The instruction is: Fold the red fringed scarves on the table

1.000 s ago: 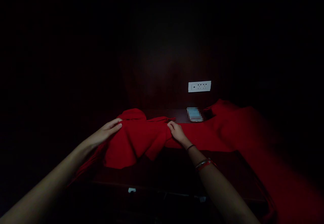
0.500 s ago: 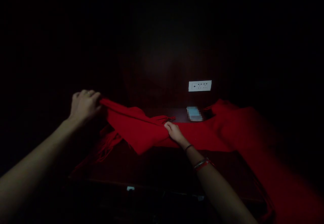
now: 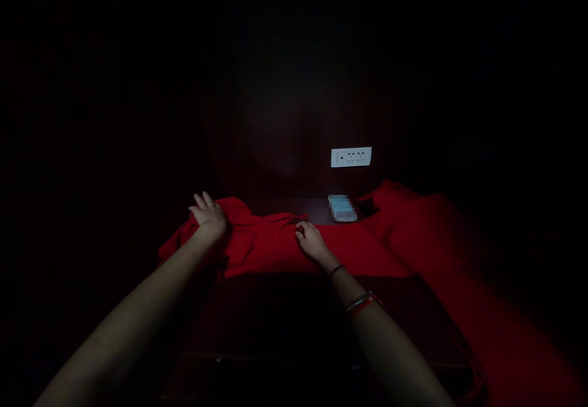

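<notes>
A red fringed scarf [image 3: 271, 251] stretches across a dark table and spreads to the right, where part of it hangs over the side. On its rumpled left end rests my left hand [image 3: 209, 214], fingers stretched out and apart, not gripping the cloth. My right hand [image 3: 312, 240], with bands on its wrist, lies on the middle of the scarf near its far edge. Its fingers are slightly curled and loose on the cloth. Just beyond the scarf is a pale blue flat object [image 3: 342, 208], its surface blurred out.
A white wall socket [image 3: 351, 157] is set in the dark panel behind the table. The table's dark top [image 3: 298, 309] shows in front of the scarf. Deep shadow hides most of the surroundings.
My left hand has let go of the raised scarf end and come down to the right onto it. The scarf's left part now lies rumpled. My right hand's fingers have loosened.
</notes>
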A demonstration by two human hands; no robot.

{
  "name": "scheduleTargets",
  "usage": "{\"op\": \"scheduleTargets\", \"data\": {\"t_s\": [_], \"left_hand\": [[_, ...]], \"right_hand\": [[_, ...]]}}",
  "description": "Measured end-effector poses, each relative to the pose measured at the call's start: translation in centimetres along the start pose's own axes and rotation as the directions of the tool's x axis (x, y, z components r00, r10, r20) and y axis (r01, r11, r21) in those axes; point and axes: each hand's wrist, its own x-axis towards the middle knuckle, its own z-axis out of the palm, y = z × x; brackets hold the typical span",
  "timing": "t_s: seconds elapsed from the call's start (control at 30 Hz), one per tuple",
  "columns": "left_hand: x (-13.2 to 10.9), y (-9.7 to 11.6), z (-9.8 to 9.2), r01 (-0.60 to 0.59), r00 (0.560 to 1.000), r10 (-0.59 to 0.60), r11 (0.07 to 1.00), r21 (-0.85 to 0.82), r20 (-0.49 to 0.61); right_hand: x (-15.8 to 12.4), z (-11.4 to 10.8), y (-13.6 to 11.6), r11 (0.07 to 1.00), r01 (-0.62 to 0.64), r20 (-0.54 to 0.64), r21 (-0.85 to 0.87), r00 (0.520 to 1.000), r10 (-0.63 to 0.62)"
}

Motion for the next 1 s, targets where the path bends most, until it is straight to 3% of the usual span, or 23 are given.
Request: {"op": "scheduleTargets", "data": {"t_s": [0.03,0.07,0.1,0.13,0.17,0.2,0.23,0.27,0.33,0.4,0.47,0.53,0.57,0.6,0.67,0.73,0.77,0.8,0.87,1.0], "left_hand": [[-0.6,1.2,0.1,0.03,0.998,-0.028,0.999,0.035,-0.051],[-1.4,2.6,0.3,-0.034,0.996,0.038,0.998,0.056,-0.077],[-2.1,4.0,0.5,-0.217,0.975,0.219,0.975,0.047,-0.034],[-2.9,5.4,1.0,-0.421,0.906,0.42,0.907,0.004,0.046],[-3.4,6.4,1.5,-0.572,0.81,0.574,0.819,-0.053,0.122],[-3.8,7.1,2.0,-0.658,0.724,0.665,0.745,-0.103,0.183],[-3.9,7.4,2.5,-0.694,0.674,0.706,0.706,-0.141,0.22],[-3.6,7.1,2.8,-0.686,0.675,0.702,0.711,-0.155,0.227],[-2.4,5.3,2.6,-0.578,0.785,0.596,0.803,-0.149,0.168],[-0.7,2.5,1.5,-0.362,0.926,0.372,0.922,-0.136,0.059],[0.5,0.0,0.0,-0.079,0.996,0.081,0.994,-0.082,0.029],[0.5,-0.9,-1.2,0.093,0.995,-0.093,0.996,-0.011,-0.034],[0.1,-0.6,-1.4,0.116,0.99,-0.114,0.993,0.009,-0.081],[-0.6,0.2,-1.5,0.056,0.99,-0.053,0.998,0.015,-0.127],[-2.5,2.9,-0.8,-0.222,0.957,0.217,0.975,-0.005,-0.194],[-4.4,5.7,0.6,-0.537,0.841,0.526,0.84,-0.082,-0.123],[-5.2,6.9,1.4,-0.652,0.756,0.653,0.746,-0.136,-0.046],[-5.9,7.7,2.2,-0.7,0.698,0.716,0.689,-0.188,0.021],[-6.5,8.3,3.8,-0.668,0.694,0.706,0.705,-0.238,0.142],[-5.9,7.4,5.3,-0.532,0.782,0.566,0.824,-0.194,0.261]], "right_hand": [[0.0,-0.3,0.4,0.997,-0.039,0.034,-0.066,0.999,0.041],[0.0,-0.6,0.8,0.99,-0.066,0.068,-0.125,0.995,0.075],[-0.1,-1.0,1.2,0.981,-0.085,0.099,-0.173,0.99,0.103],[-0.2,-1.3,1.6,0.974,-0.096,0.127,-0.207,0.984,0.124],[-0.3,-1.5,2.0,0.968,-0.103,0.15,-0.227,0.979,0.139],[-0.5,-1.7,2.2,0.965,-0.104,0.172,-0.239,0.974,0.148],[-0.7,-1.8,2.4,0.962,-0.101,0.193,-0.253,0.969,0.153],[-0.8,-2.0,2.5,0.959,-0.094,0.212,-0.266,0.965,0.154],[-1.1,-2.1,2.5,0.955,-0.077,0.241,-0.288,0.959,0.15],[-1.3,-2.1,2.4,0.949,-0.066,0.262,-0.307,0.953,0.151],[-1.3,-2.2,2.2,0.946,-0.058,0.284,-0.319,0.946,0.154],[-1.3,-2.3,2.2,0.945,-0.049,0.305,-0.322,0.94,0.152],[-1.3,-2.4,2.2,0.946,-0.045,0.314,-0.322,0.937,0.151],[-1.3,-2.4,2.2,0.946,-0.042,0.32,-0.32,0.935,0.15],[-1.3,-2.5,2.2,0.947,-0.039,0.324,-0.318,0.935,0.147],[-1.4,-2.5,2.2,0.946,-0.039,0.318,-0.32,0.937,0.146],[-1.4,-2.5,2.2,0.945,-0.039,0.316,-0.323,0.938,0.147],[-1.6,-2.5,2.2,0.944,-0.038,0.314,-0.327,0.938,0.146],[-1.9,-2.6,2.3,0.942,-0.032,0.313,-0.334,0.939,0.143],[-2.6,-2.8,2.6,0.941,-0.003,0.311,-0.338,0.943,0.115]]}}
